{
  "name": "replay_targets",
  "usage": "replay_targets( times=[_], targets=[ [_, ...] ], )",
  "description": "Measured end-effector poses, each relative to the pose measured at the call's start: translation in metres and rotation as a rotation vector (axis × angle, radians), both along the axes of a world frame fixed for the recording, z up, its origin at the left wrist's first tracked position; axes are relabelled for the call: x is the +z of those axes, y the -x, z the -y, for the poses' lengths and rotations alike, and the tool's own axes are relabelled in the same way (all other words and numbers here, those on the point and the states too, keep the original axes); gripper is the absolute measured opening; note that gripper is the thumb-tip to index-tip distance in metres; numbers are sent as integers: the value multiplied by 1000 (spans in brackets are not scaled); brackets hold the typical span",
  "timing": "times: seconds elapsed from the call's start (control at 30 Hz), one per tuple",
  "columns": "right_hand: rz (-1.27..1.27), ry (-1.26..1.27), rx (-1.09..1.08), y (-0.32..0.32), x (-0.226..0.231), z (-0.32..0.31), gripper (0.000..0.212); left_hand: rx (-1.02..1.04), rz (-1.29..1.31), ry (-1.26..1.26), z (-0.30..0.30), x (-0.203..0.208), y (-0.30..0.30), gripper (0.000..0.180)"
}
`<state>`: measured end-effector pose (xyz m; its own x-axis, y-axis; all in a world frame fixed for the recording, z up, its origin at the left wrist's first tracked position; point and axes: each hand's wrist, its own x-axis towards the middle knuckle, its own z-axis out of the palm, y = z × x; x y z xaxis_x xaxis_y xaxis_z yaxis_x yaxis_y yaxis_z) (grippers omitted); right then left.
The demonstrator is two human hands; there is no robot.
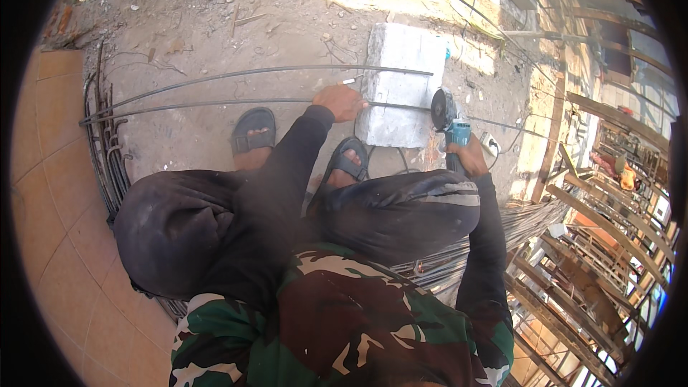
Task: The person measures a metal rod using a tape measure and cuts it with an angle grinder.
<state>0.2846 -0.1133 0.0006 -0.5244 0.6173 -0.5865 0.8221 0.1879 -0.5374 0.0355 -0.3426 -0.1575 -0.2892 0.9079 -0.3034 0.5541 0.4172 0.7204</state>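
The person wears a camouflage shirt point(344, 308) — green, maroon, cream and black — over long dark sleeves point(484, 244), dark trousers point(394, 218) striped pale near the right knee, and dark open-toed sandals point(251, 142).

Matt metal rod point(401, 106), rough block point(403, 87)

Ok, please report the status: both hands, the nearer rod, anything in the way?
Left hand gripping nearer rod; right hand holding angle grinder. Rod across white block, disc at block's right edge. Close by: farther rod on block, sandaled foot.
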Motion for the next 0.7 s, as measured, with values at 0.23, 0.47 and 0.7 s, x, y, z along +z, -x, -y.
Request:
replay_targets(
  times=[0.23,0.47,0.7],
  targets=[
    [22,4,-28,2,-8,-8,45,-17,0,25,-1,2,2,44],
    [63,-26,-27,20,1,-4,39,-8,-10,6,1,1,1,44],
    [131,-75,-14,24,6,-3,39,-19,18,28,-1,4,2,44]
  ],
)
